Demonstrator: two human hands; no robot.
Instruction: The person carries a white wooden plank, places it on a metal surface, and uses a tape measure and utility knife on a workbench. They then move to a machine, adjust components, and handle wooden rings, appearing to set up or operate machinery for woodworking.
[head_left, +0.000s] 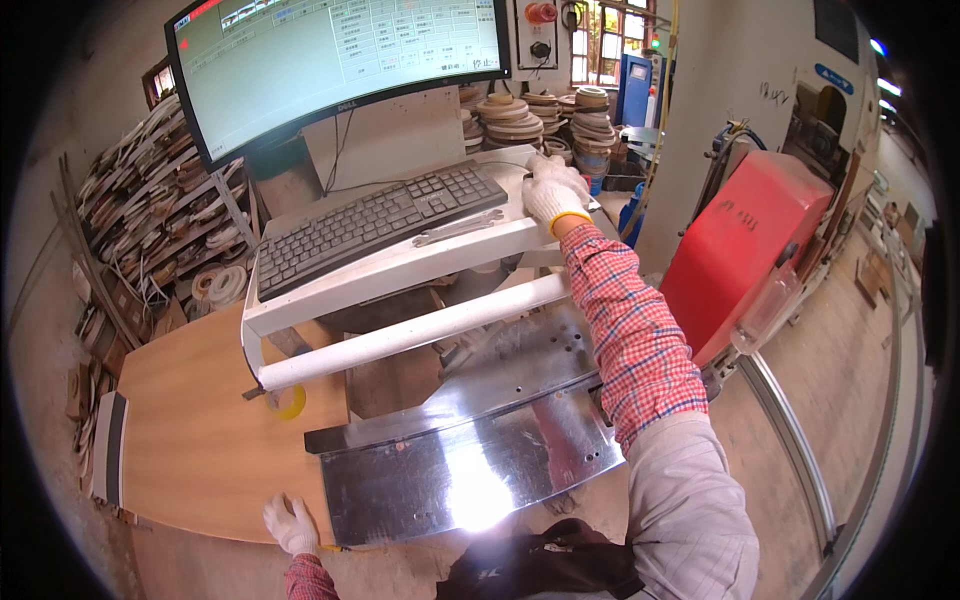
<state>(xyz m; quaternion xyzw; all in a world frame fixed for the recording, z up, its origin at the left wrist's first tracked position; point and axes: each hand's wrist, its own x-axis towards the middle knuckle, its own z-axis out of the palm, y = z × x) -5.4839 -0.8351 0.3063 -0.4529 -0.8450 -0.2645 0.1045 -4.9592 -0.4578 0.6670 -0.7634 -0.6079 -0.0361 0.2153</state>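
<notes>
My right hand [556, 190], in a white knit glove with a yellow cuff, is curled over what looks like a corded computer mouse, nearly all hidden under the glove. It rests on the white console shelf [400, 268], right of a black keyboard [385, 222]. A silver wrench [458, 228] lies along the keyboard's near edge. Low on the left, my left hand [291, 525], gloved too, lies on the near right corner of a large wood-coloured board [220, 420], fingers extended and holding nothing. Beside it is a shiny metal plate [400, 490].
Above the keyboard stands a lit monitor [340, 65]. A white round bar [420, 335] runs below the shelf. A yellow tape roll [288, 402] is by the board. At right stands a red machine cover [745, 250]; behind are stacked edge-band coils [510, 122].
</notes>
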